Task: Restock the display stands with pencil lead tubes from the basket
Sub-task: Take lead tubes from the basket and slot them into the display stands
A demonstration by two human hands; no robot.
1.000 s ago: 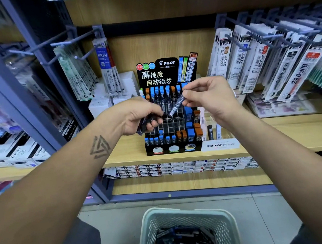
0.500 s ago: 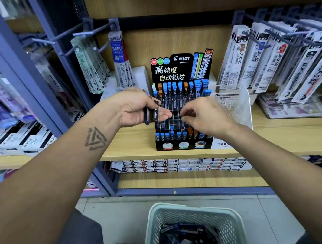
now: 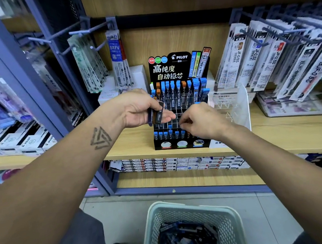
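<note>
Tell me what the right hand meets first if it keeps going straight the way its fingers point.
Most likely the grid of slots in the middle of the Pilot display stand: the right hand points its curled fingertips there. Depth is unclear; they may already touch it.

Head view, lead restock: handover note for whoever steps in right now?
Left hand: holds a small bunch of dark pencil lead tubes beside the stand's left edge.
Right hand: fingers curled at the middle slots of the black Pilot display stand; whether they pinch a tube cannot be told.
Stand sits on the wooden shelf; back and front rows carry blue- and orange-capped tubes, and several middle slots look empty.
Pale green mesh plastic basket on the floor below holds many more tubes.
Left: fill the middle slots from the left hand's bunch, then draw more from the basket.
</note>
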